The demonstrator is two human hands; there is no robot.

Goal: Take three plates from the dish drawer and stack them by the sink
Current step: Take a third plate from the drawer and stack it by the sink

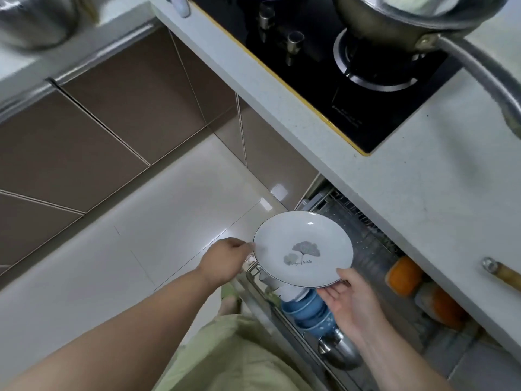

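A white plate [303, 246] with a grey leaf print and a thin dark rim is held level above the open dish drawer [375, 258]. My left hand [225, 259] pinches its left edge. My right hand [349, 300] supports its near right edge from below, palm up, thumb on the rim. Under the plate, in the drawer's wire rack, stand a white dish [290, 292] and a stack of blue bowls [310, 314]. The sink is not clearly in view.
A steel ladle or cup [338, 349] and orange containers [403, 275] lie in the drawer. Above it runs a pale countertop [439, 176] with a black gas hob [346, 80] and a pan [394, 18]. A wooden handle [504, 273] lies at the right. Brown cabinets [112, 122] stand opposite.
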